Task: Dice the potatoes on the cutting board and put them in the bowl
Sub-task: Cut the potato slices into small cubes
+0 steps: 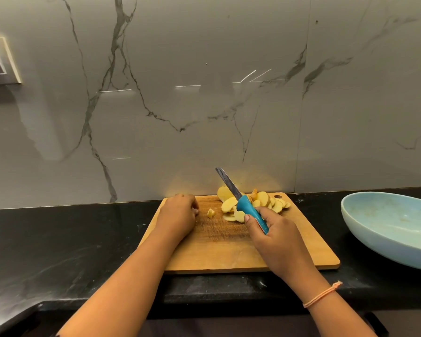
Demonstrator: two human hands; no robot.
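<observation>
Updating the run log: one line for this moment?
right hand: grips knife, blade tilted up | left hand: on cutting board | potato slices: piled, undiced | bowl: no potato seen

Sliced potatoes (253, 204) on cutting board (229, 249)

counter (83, 251): black, pale flecks | wall (204, 105): grey marble, dark branching veins | cutting board (229, 254): tan wood grain, darker scored patch mid-board | potato slices (263, 198): pale yellow | knife (249, 211): teal handle, grey steel blade | bowl (374, 234): pale blue | wrist thread (322, 294): peach | switch plate (0, 62): cream frame, dark centre
</observation>
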